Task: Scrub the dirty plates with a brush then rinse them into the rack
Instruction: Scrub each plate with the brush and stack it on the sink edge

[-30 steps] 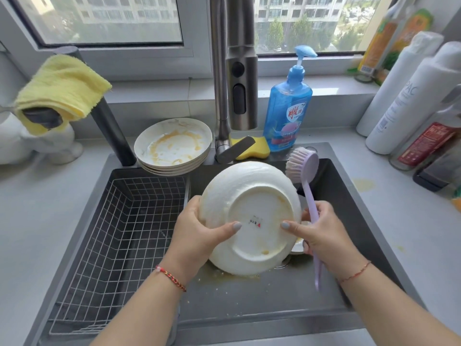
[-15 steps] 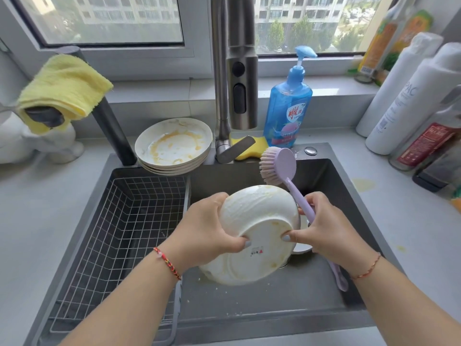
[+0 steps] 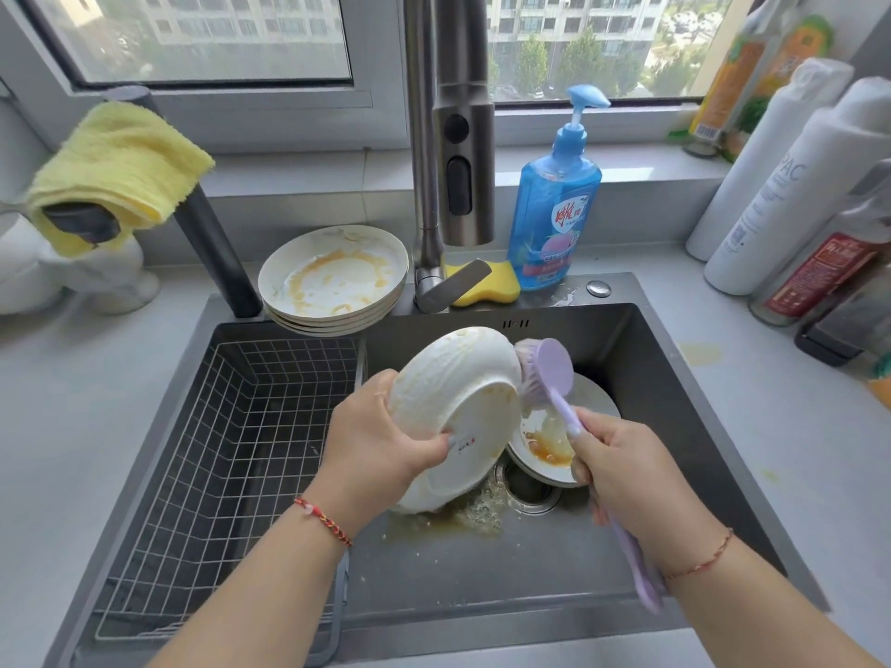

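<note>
My left hand [image 3: 373, 443] grips a white plate [image 3: 455, 392] by its left rim, underside facing me and tilted over the dark sink [image 3: 651, 368]. My right hand [image 3: 622, 467] is shut on the handle of a lilac brush [image 3: 547, 373], whose bristle head presses against the plate's upper right edge. Below the brush, a second dirty plate [image 3: 549, 445] with orange sauce lies on the sink floor by the drain [image 3: 528, 489]. A stack of dirty plates [image 3: 332, 277] rests on the sink's back ledge. The wire rack [image 3: 231, 445] fills the sink's left half.
The tall faucet [image 3: 448, 151] rises behind the sink, with a yellow sponge [image 3: 487, 284] and a blue soap bottle [image 3: 554, 214] beside it. Bottles [image 3: 790, 185] crowd the right counter. A yellow cloth [image 3: 115, 171] hangs at the left. Foamy orange residue lies around the drain.
The plate has tipped further toward the left and turned on edge. The brush head has come down from above the plate onto its upper right rim, uncovering the plate on the sink floor.
</note>
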`<action>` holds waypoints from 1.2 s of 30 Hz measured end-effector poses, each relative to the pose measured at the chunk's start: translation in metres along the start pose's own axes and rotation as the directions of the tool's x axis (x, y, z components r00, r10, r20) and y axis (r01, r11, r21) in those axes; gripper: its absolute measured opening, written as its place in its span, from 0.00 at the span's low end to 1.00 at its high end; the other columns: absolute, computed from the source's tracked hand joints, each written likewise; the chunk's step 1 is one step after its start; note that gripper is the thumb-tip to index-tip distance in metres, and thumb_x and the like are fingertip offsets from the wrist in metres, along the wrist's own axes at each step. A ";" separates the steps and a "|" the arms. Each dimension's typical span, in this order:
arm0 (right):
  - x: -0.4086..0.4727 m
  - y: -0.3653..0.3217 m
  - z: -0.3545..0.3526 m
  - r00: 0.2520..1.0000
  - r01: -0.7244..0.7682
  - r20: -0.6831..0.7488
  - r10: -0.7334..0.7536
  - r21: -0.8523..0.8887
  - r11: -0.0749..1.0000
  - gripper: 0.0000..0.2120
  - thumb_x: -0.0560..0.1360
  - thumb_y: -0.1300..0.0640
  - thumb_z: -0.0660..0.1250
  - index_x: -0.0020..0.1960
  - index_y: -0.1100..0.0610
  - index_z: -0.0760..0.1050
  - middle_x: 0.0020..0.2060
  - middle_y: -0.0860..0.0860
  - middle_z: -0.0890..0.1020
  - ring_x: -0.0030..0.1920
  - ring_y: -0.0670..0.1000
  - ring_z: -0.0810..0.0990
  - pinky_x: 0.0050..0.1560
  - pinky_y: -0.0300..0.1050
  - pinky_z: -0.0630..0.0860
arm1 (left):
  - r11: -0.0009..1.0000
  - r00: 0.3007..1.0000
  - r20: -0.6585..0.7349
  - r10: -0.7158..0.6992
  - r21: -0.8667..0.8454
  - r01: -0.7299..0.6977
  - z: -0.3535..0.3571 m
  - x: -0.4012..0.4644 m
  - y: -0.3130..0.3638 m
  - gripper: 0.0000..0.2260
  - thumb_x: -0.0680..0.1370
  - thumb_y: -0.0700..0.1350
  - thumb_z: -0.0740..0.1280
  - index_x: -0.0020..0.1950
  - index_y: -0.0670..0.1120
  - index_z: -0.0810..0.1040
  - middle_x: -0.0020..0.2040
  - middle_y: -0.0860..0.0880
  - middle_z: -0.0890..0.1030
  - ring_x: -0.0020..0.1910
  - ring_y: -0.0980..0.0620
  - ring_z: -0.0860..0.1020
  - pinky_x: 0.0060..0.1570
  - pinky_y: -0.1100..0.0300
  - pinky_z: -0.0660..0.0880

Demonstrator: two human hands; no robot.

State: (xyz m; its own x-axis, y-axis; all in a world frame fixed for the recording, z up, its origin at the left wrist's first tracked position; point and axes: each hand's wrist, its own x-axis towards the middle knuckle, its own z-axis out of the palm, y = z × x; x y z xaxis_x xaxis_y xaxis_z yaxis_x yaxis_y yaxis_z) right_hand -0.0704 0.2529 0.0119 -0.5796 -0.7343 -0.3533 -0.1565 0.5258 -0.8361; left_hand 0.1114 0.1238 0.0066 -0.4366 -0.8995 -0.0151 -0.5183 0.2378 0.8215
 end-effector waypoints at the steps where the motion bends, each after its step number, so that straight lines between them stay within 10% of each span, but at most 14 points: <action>1: -0.006 -0.009 0.000 0.999 0.047 0.020 -0.047 0.023 0.999 0.17 0.81 0.58 0.57 0.52 0.38 0.78 0.28 0.53 0.69 0.22 0.51 0.66 0.26 0.45 0.69 | 1.000 1.000 -0.005 0.008 0.021 -0.008 0.002 0.000 0.000 0.17 0.63 0.44 0.82 0.44 0.46 0.76 0.39 0.52 0.80 0.40 0.55 0.79 0.39 0.60 0.77; 10: -0.057 -0.042 0.018 0.915 0.384 0.268 -0.300 -0.354 0.853 0.20 0.80 0.51 0.58 0.68 0.33 0.65 0.33 0.49 0.78 0.28 0.44 0.69 0.34 0.42 0.69 | 0.998 0.997 -0.065 0.034 0.059 -0.031 0.018 0.004 0.004 0.17 0.64 0.45 0.79 0.44 0.54 0.74 0.42 0.59 0.80 0.46 0.52 0.81 0.45 0.65 0.75; 14: -0.031 -0.037 -0.001 0.979 0.194 0.111 -0.172 -0.229 0.954 0.19 0.80 0.55 0.58 0.51 0.29 0.74 0.22 0.46 0.71 0.20 0.45 0.66 0.25 0.40 0.66 | 1.000 1.000 -0.016 -0.027 -0.004 0.027 0.007 -0.002 -0.002 0.16 0.63 0.42 0.81 0.43 0.47 0.76 0.37 0.53 0.80 0.38 0.55 0.79 0.36 0.63 0.75; 21: -0.006 -0.009 -0.005 0.993 -0.098 0.045 0.109 -0.201 0.975 0.14 0.81 0.55 0.56 0.56 0.59 0.78 0.25 0.53 0.62 0.22 0.52 0.62 0.30 0.46 0.66 | 0.999 1.000 -0.005 -0.018 -0.027 0.018 -0.001 -0.002 -0.001 0.18 0.62 0.43 0.82 0.45 0.47 0.77 0.40 0.52 0.81 0.41 0.55 0.80 0.39 0.61 0.79; 30: -0.062 -0.049 0.018 0.922 0.374 0.270 -0.279 -0.420 0.827 0.20 0.80 0.51 0.56 0.69 0.32 0.62 0.30 0.49 0.74 0.29 0.46 0.69 0.33 0.39 0.66 | 0.992 1.000 0.013 0.014 0.121 -0.015 0.020 -0.002 0.000 0.16 0.66 0.45 0.77 0.43 0.54 0.70 0.36 0.60 0.76 0.41 0.55 0.78 0.37 0.74 0.69; 36: -0.026 -0.035 -0.004 0.981 0.190 0.086 -0.171 -0.315 0.930 0.15 0.80 0.55 0.58 0.58 0.38 0.75 0.21 0.46 0.68 0.19 0.45 0.64 0.24 0.37 0.65 | 1.000 1.000 0.008 0.007 -0.023 -0.007 0.007 -0.003 -0.007 0.17 0.63 0.42 0.81 0.44 0.47 0.77 0.38 0.52 0.80 0.39 0.55 0.79 0.35 0.64 0.75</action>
State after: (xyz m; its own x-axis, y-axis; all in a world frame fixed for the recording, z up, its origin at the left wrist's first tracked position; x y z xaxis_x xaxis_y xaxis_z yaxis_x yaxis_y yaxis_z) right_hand -0.0535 0.2554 0.0521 -0.4732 -0.8477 -0.2397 -0.5075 0.4847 -0.7124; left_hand 0.1110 0.1276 -0.0032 -0.4466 -0.8946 -0.0139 -0.4981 0.2357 0.8345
